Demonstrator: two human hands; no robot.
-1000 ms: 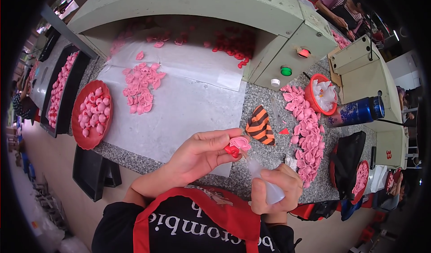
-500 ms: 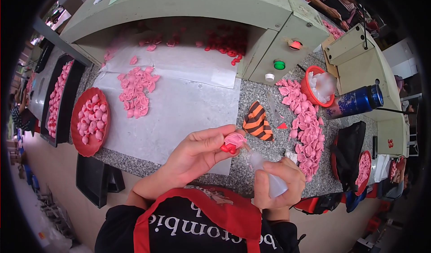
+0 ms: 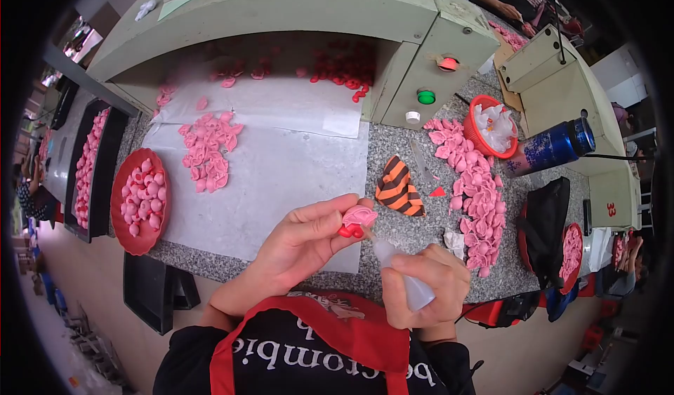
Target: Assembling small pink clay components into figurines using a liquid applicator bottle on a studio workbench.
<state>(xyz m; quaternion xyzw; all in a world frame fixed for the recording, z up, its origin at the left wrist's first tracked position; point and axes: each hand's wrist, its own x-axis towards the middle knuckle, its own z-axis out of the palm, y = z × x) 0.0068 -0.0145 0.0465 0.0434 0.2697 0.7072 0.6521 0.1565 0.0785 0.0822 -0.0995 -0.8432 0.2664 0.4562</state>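
Observation:
My left hand (image 3: 305, 237) pinches a small pink and red moulded piece (image 3: 357, 219) between thumb and fingers, above the front of the white sheet. My right hand (image 3: 432, 283) is wrapped round a translucent white squeeze bottle (image 3: 411, 283) with a narrow tip. That tip meets or nearly meets the lower right side of the piece, beside its red rounded parts; actual contact is hard to make out. Just beyond the hands lies an orange and black striped cloth (image 3: 399, 188). A long spread of pink moulded pieces (image 3: 479, 212) lies to the right.
A red dish (image 3: 140, 230) of round pink pieces stands at the left. Pink pieces (image 3: 208, 149) lie on the white sheet (image 3: 281, 177) before a grey-green hooded box (image 3: 281, 9). At the right are a red basket (image 3: 477, 139) and a blue bottle (image 3: 544, 151). A co-worker (image 3: 516, 5) sits far right.
The squeeze bottle's tip has come left, closer to the red part of the piece. My left hand has tilted the piece slightly. The whole view has shifted a little.

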